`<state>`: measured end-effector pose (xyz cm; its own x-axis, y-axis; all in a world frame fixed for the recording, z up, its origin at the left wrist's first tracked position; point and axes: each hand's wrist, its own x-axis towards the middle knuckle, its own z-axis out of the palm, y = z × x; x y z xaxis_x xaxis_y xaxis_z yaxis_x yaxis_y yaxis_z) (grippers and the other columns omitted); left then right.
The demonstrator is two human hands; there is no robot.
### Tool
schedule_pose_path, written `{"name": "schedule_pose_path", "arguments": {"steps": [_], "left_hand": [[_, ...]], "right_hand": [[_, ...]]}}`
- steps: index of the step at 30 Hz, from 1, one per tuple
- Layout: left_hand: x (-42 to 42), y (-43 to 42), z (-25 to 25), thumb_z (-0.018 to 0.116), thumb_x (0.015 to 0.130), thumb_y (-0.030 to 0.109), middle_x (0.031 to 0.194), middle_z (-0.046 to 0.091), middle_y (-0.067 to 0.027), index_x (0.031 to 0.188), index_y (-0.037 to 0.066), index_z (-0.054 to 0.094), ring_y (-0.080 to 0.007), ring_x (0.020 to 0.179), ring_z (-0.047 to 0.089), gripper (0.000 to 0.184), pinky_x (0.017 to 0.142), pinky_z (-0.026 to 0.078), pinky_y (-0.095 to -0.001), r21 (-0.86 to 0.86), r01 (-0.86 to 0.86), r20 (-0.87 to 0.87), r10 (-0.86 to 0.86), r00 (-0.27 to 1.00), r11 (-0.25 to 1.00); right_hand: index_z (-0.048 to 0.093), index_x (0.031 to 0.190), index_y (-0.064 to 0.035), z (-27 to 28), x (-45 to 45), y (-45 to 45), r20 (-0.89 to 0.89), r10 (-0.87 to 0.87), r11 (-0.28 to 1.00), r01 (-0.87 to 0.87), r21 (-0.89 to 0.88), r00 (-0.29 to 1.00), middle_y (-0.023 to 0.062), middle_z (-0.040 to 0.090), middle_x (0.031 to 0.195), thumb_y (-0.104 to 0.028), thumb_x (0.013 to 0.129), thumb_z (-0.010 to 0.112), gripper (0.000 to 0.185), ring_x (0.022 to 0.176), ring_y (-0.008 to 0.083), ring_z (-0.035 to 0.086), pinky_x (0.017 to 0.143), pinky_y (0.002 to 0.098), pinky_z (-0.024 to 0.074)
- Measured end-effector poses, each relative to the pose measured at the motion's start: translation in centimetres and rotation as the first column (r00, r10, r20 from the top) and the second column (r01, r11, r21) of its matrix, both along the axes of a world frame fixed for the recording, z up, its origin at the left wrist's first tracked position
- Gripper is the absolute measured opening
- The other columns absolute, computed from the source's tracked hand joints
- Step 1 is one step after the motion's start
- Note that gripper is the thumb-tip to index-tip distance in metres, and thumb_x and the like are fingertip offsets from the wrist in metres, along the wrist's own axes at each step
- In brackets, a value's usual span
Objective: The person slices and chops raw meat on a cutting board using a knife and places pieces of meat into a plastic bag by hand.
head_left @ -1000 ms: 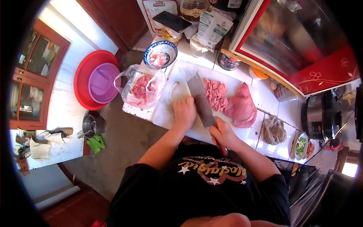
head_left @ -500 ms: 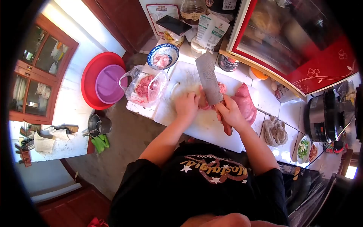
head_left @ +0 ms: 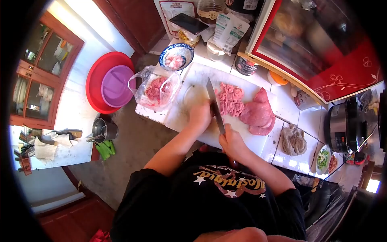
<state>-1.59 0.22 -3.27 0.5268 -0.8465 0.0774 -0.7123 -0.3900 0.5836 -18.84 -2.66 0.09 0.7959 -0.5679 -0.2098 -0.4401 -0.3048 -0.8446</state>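
Hands both over the white cutting board point(head_left: 201, 74): right hand point(head_left: 233, 143) closed round the handle of the cleaver point(head_left: 215, 105), blade seen nearly edge-on; left hand point(head_left: 200, 116) just left of the blade, fingers blurred, can't tell if gripping anything. Chopped meat point(head_left: 231, 100) sits on the board right of the blade, larger meat slab point(head_left: 259, 113) beside it. Crumpled cloth point(head_left: 293, 140) on the tiled desk point(head_left: 289, 112), right of board. Clear bag point(head_left: 172, 89) with meat inside is to the left; blue-white bowl point(head_left: 186, 50) farther back.
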Motion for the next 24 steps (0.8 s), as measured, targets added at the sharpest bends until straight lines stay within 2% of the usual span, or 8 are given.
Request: {"name": "schedule_pose_path", "arguments": {"steps": [2, 4, 8, 12, 14, 19, 23, 24], "left_hand": [[-0.1, 0.0, -0.1, 0.055, 0.081, 0.014, 0.074, 0.064, -0.0171, 0.096, 0.007, 0.059, -0.0354, 0.068, 0.062, 0.017, 0.06, 0.049, -0.0455, 0.1, -0.069, -0.011, 0.071, 0.997, 0.993], [-0.1, 0.6, 0.2, 0.055, 0.082, 0.014, 0.075, 0.064, -0.017, 0.099, 0.008, 0.059, -0.0356, 0.069, 0.062, 0.019, 0.06, 0.049, -0.046, 0.033, -0.022, -0.003, 0.022, 1.0, 0.999], [0.5, 0.7, -0.8, 0.055, 0.081, 0.015, 0.076, 0.063, -0.0173, 0.102, 0.008, 0.057, -0.0372, 0.07, 0.062, 0.023, 0.061, 0.048, -0.0475, 0.009, 0.028, 0.035, -0.028, 0.999, 1.0], [0.3, 0.5, -0.2, 0.052, 0.081, 0.011, 0.076, 0.063, -0.0198, 0.098, 0.003, 0.055, -0.0382, 0.072, 0.062, 0.018, 0.063, 0.048, -0.0483, 0.09, 0.011, -0.014, -0.01, 1.0, 0.996], [0.1, 0.5, 0.7, 0.051, 0.081, 0.01, 0.076, 0.062, -0.0207, 0.096, 0.002, 0.054, -0.0387, 0.073, 0.062, 0.016, 0.064, 0.048, -0.0485, 0.078, 0.021, -0.04, -0.018, 0.999, 0.997], [0.2, 0.3, 0.1, 0.05, 0.081, 0.008, 0.079, 0.062, -0.0224, 0.091, 0.001, 0.052, -0.0399, 0.075, 0.061, 0.012, 0.064, 0.048, -0.0488, 0.053, 0.055, -0.024, -0.054, 0.998, 0.997], [0.1, 0.7, -0.1, 0.05, 0.082, 0.009, 0.08, 0.061, -0.0227, 0.09, 0.001, 0.052, -0.0404, 0.074, 0.061, 0.012, 0.064, 0.048, -0.0492, 0.073, 0.057, -0.044, -0.054, 0.998, 0.996], [0.3, 0.8, 0.0, 0.05, 0.082, 0.009, 0.08, 0.061, -0.0227, 0.09, 0.001, 0.052, -0.0403, 0.074, 0.061, 0.012, 0.064, 0.048, -0.0494, 0.02, 0.099, -0.005, -0.099, 0.995, 0.995]], "right_hand": [[0.04, 0.093, 0.0023, -1.9, 3.2, -1.1, 0.055, -0.01, 0.997, 0.014, -0.077, 0.998, 0.0119, 0.052, 0.057, -0.009, 0.088, 0.046, 0.014, 0.043, 0.0214, 0.055, 0.041, 0.035, 0.0442], [0.04, 0.093, 0.0024, -1.3, 6.1, -3.5, 0.113, -0.035, 0.993, 0.048, -0.108, 0.993, 0.0117, 0.053, 0.058, -0.01, 0.088, 0.046, 0.014, 0.044, 0.021, 0.055, 0.041, 0.0348, 0.0445], [0.042, 0.094, 0.0036, 2.9, 5.2, -5.0, 0.066, -0.094, 0.96, 0.073, 0.271, 0.993, 0.016, 0.057, 0.067, -0.011, 0.087, 0.048, 0.017, 0.049, 0.0199, 0.057, 0.045, 0.0352, 0.0459], [0.041, 0.091, 0.0028, 4.5, -0.5, -1.3, 0.003, 0.002, 0.979, -0.003, 0.206, 1.0, 0.0142, 0.056, 0.062, -0.01, 0.088, 0.048, 0.015, 0.048, 0.0198, 0.057, 0.044, 0.0345, 0.0451], [0.042, 0.093, 0.0043, 5.4, -1.8, 0.5, -0.108, -0.004, 0.976, 0.028, 0.216, 0.994, 0.0189, 0.057, 0.061, -0.01, 0.087, 0.05, 0.017, 0.051, 0.03, 0.059, 0.049, 0.0404, 0.0468], [0.045, 0.094, 0.0061, 0.5, 1.7, -0.6, -0.01, -0.018, 1.0, 0.018, 0.006, 1.0, 0.0295, 0.056, 0.067, -0.009, 0.084, 0.05, 0.019, 0.068, 0.0469, 0.057, 0.06, 0.0507, 0.0456], [0.046, 0.091, 0.0058, 0.6, 7.1, -4.5, 0.013, -0.065, 0.998, 0.066, -0.018, 0.998, 0.0265, 0.058, 0.068, -0.01, 0.085, 0.049, 0.018, 0.061, 0.0414, 0.059, 0.057, 0.0473, 0.0474], [0.046, 0.091, 0.0054, 1.2, 7.5, -5.3, 0.035, -0.098, 0.99, 0.094, 0.105, 0.995, 0.0232, 0.058, 0.067, -0.011, 0.086, 0.049, 0.017, 0.058, 0.0353, 0.06, 0.054, 0.044, 0.0478]]}}
